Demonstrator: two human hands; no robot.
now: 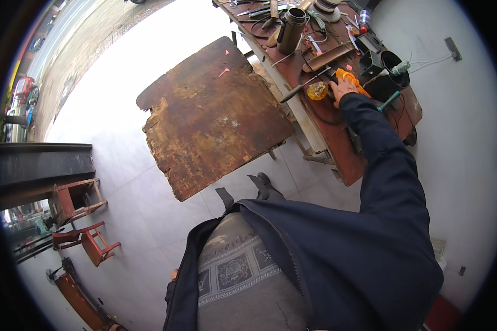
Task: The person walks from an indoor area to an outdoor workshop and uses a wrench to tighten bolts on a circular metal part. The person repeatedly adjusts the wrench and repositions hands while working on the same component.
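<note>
My right hand reaches over the red-brown workbench on the right, its fingers stretched out and apart. It rests against a crumpled orange cloth. Just left of the fingers sits a small amber, glassy-looking lump. A thin tool with a dark handle lies beside that lump, its handle over the bench edge. Down by my side, only a sliver of my left hand shows past the jacket, so its fingers are hidden.
A worn wooden table with ragged edges stands ahead, small pink scraps on it. On the bench are a brown metal cylinder, a curved brown piece, a black pot and scattered tools. A red chair stands left.
</note>
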